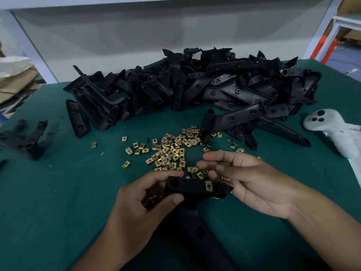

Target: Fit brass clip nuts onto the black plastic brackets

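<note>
Scene: a person's two bare hands work over a green table [58,192], seen from above.
Left hand [140,200]: at 7 o'clock of the view, its grip is curled round the left end of a black plastic bracket [192,187], thumb on the near edge; several loose brass nuts seem cupped in the palm.
Right hand [252,178]: at 4 o'clock, fingers loosely spread and relaxed just over the bracket's right end; a wide grip, with no nut clearly held.
Fitted nut [208,186]: one brass clip nut already sits clipped over the bracket's top edge near its right end.
Loose nuts [172,151]: a scattered heap of small, square, shiny folded-metal clips, each with a centre hole, lies at the middle of the view, just beyond the hands.
Bracket pile [195,85]: at 12 o'clock, a large jumble of matte black, long, flat, angled mouldings with round screw holes.
Progress: this looks like early work; one nut is on this bracket, and the big pile appears still bare.
Aside: a few black pieces [23,137] at 9 o'clock; a white handheld controller [328,122] at 3 o'clock.
</note>
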`<action>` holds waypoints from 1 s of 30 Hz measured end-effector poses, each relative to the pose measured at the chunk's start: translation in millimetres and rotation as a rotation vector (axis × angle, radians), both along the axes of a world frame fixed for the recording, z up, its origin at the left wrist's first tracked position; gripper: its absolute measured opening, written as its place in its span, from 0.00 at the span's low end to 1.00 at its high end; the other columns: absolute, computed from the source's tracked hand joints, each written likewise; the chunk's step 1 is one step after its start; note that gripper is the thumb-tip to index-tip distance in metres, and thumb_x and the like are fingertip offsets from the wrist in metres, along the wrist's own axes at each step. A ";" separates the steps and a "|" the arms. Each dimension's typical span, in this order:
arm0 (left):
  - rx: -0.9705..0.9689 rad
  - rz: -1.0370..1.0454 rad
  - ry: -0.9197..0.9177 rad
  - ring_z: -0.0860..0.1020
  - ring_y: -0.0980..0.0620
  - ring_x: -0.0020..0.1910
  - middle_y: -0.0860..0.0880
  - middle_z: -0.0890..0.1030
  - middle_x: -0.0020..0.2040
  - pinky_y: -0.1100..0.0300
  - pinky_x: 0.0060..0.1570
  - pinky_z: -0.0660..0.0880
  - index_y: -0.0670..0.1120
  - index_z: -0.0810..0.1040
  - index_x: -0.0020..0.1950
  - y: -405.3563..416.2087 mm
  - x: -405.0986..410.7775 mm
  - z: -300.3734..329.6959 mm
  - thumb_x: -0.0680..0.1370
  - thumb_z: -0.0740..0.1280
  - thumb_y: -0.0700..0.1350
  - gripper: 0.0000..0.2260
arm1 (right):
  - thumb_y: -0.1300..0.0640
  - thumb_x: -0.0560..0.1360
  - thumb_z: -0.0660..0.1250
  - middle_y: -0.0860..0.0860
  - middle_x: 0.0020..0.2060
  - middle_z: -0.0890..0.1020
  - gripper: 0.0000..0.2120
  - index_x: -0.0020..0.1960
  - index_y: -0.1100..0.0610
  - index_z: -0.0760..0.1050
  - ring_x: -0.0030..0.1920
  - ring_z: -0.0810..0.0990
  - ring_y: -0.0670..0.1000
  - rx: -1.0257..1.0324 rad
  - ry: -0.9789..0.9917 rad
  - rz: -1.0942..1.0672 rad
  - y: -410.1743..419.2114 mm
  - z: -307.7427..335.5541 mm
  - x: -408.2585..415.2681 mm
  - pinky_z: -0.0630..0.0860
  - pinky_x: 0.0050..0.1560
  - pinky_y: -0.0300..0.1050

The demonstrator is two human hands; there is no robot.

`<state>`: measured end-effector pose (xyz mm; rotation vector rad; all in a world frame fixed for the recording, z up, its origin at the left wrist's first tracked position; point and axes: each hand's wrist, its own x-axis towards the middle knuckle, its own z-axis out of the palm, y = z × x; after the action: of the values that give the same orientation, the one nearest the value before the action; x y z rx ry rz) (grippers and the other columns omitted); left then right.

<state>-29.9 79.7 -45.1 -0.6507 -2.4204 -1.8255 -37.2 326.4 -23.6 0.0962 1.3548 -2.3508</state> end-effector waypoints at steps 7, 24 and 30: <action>-0.010 0.000 0.004 0.84 0.61 0.46 0.59 0.86 0.48 0.74 0.45 0.76 0.66 0.82 0.57 1.3 1.1 2.8 0.71 0.73 0.57 0.15 | 0.68 0.70 0.69 0.57 0.56 0.85 0.16 0.54 0.57 0.86 0.54 0.86 0.49 0.032 0.006 -0.053 -0.9 2.4 -0.1 0.78 0.39 0.33; -0.018 -0.063 -0.026 0.84 0.58 0.44 0.55 0.86 0.43 0.70 0.45 0.77 0.66 0.80 0.57 0.8 3.1 0.9 0.68 0.75 0.59 0.18 | 0.58 0.72 0.70 0.50 0.40 0.82 0.08 0.49 0.53 0.85 0.36 0.74 0.42 0.228 0.154 0.008 -8.5 8.8 6.7 0.65 0.31 0.35; -0.006 -0.091 -0.007 0.84 0.59 0.46 0.58 0.85 0.44 0.73 0.48 0.75 0.64 0.81 0.54 0.6 3.2 0.4 0.69 0.75 0.63 0.16 | 0.59 0.69 0.75 0.55 0.40 0.86 0.04 0.43 0.54 0.83 0.37 0.83 0.46 0.316 0.179 0.048 -19.4 10.6 15.8 0.75 0.36 0.33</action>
<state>-26.6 80.3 -44.8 -0.7688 -2.4400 -1.8570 -21.4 307.0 -13.0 -0.0554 1.7866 -2.1294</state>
